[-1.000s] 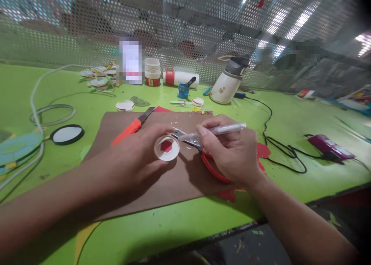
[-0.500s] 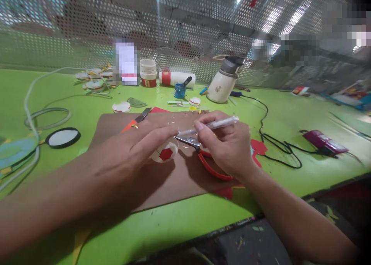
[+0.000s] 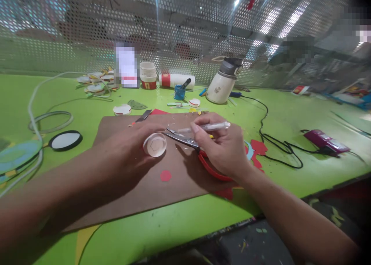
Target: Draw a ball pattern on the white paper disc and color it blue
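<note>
My left hand (image 3: pixel 127 144), fingers curled, holds a small round white paper cup piece (image 3: pixel 155 144) tilted toward me. A hexagonal outline shows inside its rim. A red paper disc (image 3: pixel 165 175) lies below it on the brown board (image 3: pixel 136 193). In my right hand (image 3: pixel 218 141) is a slim whitish pen (image 3: pixel 214 126), pinched between thumb and fingers, its tip pointing left. Under that hand lie red-handled scissors (image 3: pixel 211 170), their blades toward the cup piece; my palm hides part of the handles.
Behind the board are a craft knife (image 3: pixel 144 115), white paper lids (image 3: pixel 122 109), stacked paper cups (image 3: pixel 148 79), a blue jar (image 3: pixel 179 92) and a white bottle (image 3: pixel 222 83). Red paper scraps (image 3: pixel 258 147) lie right. A black cable (image 3: pixel 261 122) and a purple device (image 3: pixel 324 141) sit farther right.
My left hand has lifted the cup piece and moved it left, uncovering the red disc, which earlier showed as a hexagon within it. My right hand has shifted slightly left with the pen.
</note>
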Demonstrator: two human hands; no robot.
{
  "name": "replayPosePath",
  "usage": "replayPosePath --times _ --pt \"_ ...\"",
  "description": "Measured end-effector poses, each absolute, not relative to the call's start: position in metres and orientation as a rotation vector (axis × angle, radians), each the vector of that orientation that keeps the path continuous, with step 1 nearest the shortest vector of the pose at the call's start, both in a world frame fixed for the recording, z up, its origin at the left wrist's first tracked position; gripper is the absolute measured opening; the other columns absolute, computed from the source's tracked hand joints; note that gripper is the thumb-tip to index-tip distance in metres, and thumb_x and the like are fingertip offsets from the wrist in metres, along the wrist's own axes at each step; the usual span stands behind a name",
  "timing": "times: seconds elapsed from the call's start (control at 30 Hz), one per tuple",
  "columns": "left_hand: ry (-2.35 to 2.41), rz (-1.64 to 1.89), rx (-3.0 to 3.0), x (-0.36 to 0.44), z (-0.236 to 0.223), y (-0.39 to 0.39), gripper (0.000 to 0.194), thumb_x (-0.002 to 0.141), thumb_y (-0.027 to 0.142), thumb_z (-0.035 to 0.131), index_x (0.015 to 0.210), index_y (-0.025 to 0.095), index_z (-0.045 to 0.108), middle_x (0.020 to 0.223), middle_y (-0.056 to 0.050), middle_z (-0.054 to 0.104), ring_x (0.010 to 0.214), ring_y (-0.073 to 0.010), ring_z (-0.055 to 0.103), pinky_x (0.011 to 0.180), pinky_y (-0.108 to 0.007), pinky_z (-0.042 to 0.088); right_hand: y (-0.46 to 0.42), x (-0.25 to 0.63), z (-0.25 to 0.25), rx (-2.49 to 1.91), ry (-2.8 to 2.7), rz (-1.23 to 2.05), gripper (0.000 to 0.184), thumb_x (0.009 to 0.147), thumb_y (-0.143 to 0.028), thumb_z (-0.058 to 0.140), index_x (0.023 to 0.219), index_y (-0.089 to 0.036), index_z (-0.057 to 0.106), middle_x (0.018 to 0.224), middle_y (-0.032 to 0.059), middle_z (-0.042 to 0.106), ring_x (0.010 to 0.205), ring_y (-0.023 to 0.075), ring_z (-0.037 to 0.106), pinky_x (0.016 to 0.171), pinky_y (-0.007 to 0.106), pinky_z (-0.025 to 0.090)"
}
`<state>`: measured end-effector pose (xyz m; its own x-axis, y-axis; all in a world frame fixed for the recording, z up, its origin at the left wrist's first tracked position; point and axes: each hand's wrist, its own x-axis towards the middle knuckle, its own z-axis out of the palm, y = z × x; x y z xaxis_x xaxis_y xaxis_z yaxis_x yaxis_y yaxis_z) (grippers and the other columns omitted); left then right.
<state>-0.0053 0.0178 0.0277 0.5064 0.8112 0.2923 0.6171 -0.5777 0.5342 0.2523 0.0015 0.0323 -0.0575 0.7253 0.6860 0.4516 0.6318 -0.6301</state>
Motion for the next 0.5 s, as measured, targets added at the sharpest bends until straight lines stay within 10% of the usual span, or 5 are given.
replayPosePath --times 0.1,0.5 --pt "1.2 0.657 2.118 -0.005 0.018 0.022 0.042 0.103 0.054 0.081 0.14 0.035 0.075 0.12 -0.004 0.086 0.102 -0.0336 0.086 0.081 -0.044 0.07 0.005 0.258 0.028 -1.029 -1.821 0.196 0.013 0.109 -0.02 0.071 0.111 -0.024 0.083 0.115 0.0084 0.092 0.106 0.0262 0.085 0.098 0.043 0.066" --pt "1.097 0.716 1.858 -0.015 0.013 0.024 0.056 0.085 0.039 0.1 0.135 0.035 0.076 0.132 -0.004 0.088 0.126 -0.0351 0.086 0.112 -0.05 0.073 0.024 0.275 0.028 -1.386 -2.39 0.186 0.034 0.109 -0.022 0.079 0.142 -0.016 0.084 0.147 0.0206 0.083 0.147 0.042 0.067 0.132 0.068 0.047"
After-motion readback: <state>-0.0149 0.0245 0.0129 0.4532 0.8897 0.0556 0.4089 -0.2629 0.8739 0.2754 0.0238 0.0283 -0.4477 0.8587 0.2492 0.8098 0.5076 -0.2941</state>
